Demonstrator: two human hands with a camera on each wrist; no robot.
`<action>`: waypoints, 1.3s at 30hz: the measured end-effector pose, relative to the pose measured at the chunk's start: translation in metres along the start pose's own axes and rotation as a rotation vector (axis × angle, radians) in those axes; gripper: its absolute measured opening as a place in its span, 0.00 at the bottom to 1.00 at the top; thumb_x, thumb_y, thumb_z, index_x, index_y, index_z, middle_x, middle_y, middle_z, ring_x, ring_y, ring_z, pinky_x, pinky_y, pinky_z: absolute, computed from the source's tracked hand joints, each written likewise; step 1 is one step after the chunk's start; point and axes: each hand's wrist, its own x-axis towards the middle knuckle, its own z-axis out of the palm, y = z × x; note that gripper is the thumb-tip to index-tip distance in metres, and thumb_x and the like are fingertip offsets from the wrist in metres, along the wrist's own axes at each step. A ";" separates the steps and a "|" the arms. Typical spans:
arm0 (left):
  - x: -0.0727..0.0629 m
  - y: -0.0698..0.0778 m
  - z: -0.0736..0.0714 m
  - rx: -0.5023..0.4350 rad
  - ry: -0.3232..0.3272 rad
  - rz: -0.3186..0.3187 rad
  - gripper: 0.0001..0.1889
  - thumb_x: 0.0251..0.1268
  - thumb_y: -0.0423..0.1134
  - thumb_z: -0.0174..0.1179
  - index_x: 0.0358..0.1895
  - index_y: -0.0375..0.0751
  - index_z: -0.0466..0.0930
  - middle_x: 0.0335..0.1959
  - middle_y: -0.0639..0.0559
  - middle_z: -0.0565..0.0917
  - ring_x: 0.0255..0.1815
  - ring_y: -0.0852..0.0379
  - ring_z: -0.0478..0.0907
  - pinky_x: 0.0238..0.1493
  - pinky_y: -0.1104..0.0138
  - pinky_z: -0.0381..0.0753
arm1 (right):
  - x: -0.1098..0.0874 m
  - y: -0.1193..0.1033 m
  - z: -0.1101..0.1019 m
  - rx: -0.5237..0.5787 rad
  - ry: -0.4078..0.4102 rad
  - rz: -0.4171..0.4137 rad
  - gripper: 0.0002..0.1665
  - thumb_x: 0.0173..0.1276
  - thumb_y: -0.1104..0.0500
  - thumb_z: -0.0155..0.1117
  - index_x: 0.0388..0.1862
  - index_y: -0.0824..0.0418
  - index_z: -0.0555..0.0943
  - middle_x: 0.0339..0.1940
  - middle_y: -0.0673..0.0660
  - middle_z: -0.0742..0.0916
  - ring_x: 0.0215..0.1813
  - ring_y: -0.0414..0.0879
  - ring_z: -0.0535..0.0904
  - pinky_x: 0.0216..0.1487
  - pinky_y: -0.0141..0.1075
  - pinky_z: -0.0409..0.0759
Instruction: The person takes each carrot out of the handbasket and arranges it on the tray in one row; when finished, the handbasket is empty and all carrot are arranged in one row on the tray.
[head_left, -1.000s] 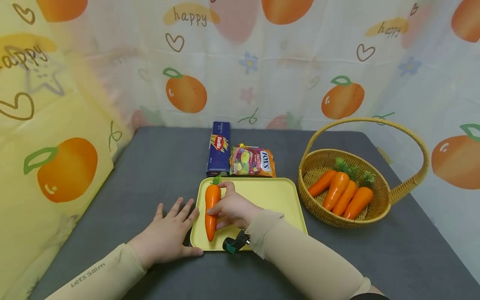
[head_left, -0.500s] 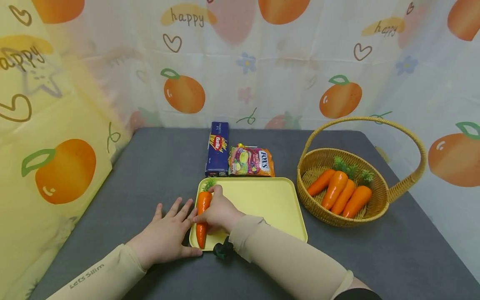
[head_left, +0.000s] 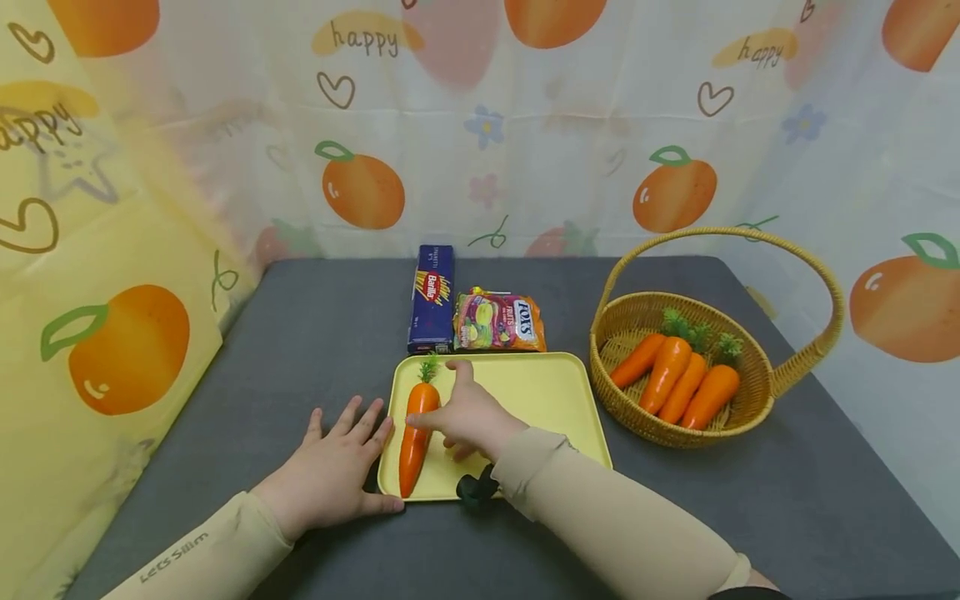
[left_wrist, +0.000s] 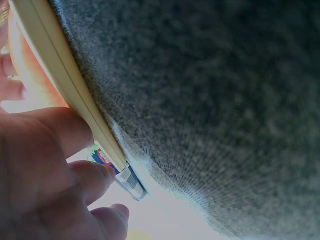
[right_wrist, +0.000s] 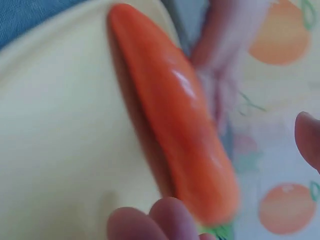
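On the left side of the yellow tray [head_left: 547,400] lies an orange carrot [head_left: 415,450] with a green leafy top, its tip toward the near edge. My right hand [head_left: 480,417] hovers over it with thumb and fingers spread apart. In the right wrist view the thumb stands well away from the carrot [right_wrist: 170,115], and the fingertips are close to its leafy end. My left hand [head_left: 330,467] rests flat beside the tray, fingers straight, touching its left edge. The left wrist view shows those fingers against the tray's rim [left_wrist: 65,65].
At the right stands a wicker basket [head_left: 633,417] with a tall handle, holding several carrots [head_left: 667,375]. Behind the tray lie a blue Barilla spaghetti box [head_left: 431,300] and a Fox's sweets bag [head_left: 498,323]. A fruit-print curtain [head_left: 450,125] hangs beyond the grey table [head_left: 337,325].
The right hand set the carrot down at the tray's left side, let it go, and drew slightly back to the right. The left hand has stayed in place.
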 end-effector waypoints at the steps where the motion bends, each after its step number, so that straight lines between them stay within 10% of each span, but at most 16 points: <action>1: 0.000 0.000 0.000 -0.003 -0.004 -0.003 0.65 0.56 0.86 0.65 0.87 0.40 0.66 0.91 0.36 0.58 0.91 0.24 0.48 0.74 0.14 0.44 | -0.002 0.000 -0.007 0.027 0.003 -0.001 0.64 0.69 0.46 0.84 0.90 0.47 0.51 0.54 0.66 0.85 0.41 0.59 0.90 0.38 0.51 0.93; 8: 0.001 -0.001 0.002 -0.021 -0.014 -0.006 0.65 0.56 0.85 0.65 0.88 0.41 0.64 0.91 0.36 0.56 0.91 0.25 0.47 0.75 0.15 0.42 | -0.032 -0.004 -0.084 0.211 0.008 -0.086 0.46 0.87 0.44 0.63 0.91 0.49 0.50 0.75 0.72 0.75 0.55 0.67 0.90 0.50 0.58 0.93; 16: 0.000 0.000 0.000 -0.011 -0.003 -0.014 0.66 0.55 0.86 0.65 0.88 0.42 0.65 0.91 0.37 0.57 0.91 0.26 0.47 0.76 0.15 0.42 | -0.082 0.016 -0.193 0.494 -0.038 -0.256 0.37 0.91 0.36 0.48 0.86 0.50 0.54 0.67 0.61 0.77 0.49 0.49 0.90 0.52 0.46 0.93; 21: 0.001 0.000 -0.001 -0.012 -0.012 -0.016 0.65 0.55 0.86 0.66 0.88 0.43 0.65 0.91 0.37 0.57 0.91 0.25 0.48 0.75 0.15 0.42 | -0.087 0.052 -0.241 0.903 -0.186 -0.220 0.48 0.87 0.29 0.46 0.94 0.36 0.38 0.93 0.62 0.53 0.80 0.62 0.78 0.65 0.54 0.88; 26: 0.000 0.000 -0.002 -0.016 -0.021 -0.017 0.66 0.55 0.85 0.67 0.87 0.42 0.65 0.91 0.36 0.57 0.91 0.25 0.47 0.75 0.15 0.42 | -0.083 0.071 -0.254 1.196 -0.296 -0.099 0.54 0.83 0.22 0.42 0.86 0.23 0.18 0.92 0.49 0.24 0.94 0.63 0.29 0.84 0.66 0.64; 31: 0.000 0.001 -0.004 -0.021 -0.017 -0.011 0.65 0.55 0.85 0.67 0.87 0.42 0.65 0.91 0.36 0.57 0.91 0.25 0.47 0.76 0.15 0.41 | -0.080 0.077 -0.255 1.180 -0.249 -0.067 0.55 0.80 0.18 0.36 0.83 0.23 0.12 0.90 0.48 0.20 0.93 0.61 0.22 0.90 0.63 0.34; 39: -0.001 0.001 -0.004 -0.012 -0.010 -0.010 0.65 0.55 0.86 0.66 0.87 0.43 0.65 0.91 0.36 0.57 0.91 0.25 0.48 0.76 0.15 0.42 | -0.077 0.078 -0.251 1.238 -0.161 0.023 0.57 0.77 0.16 0.35 0.76 0.22 0.05 0.85 0.45 0.14 0.90 0.57 0.12 0.88 0.63 0.25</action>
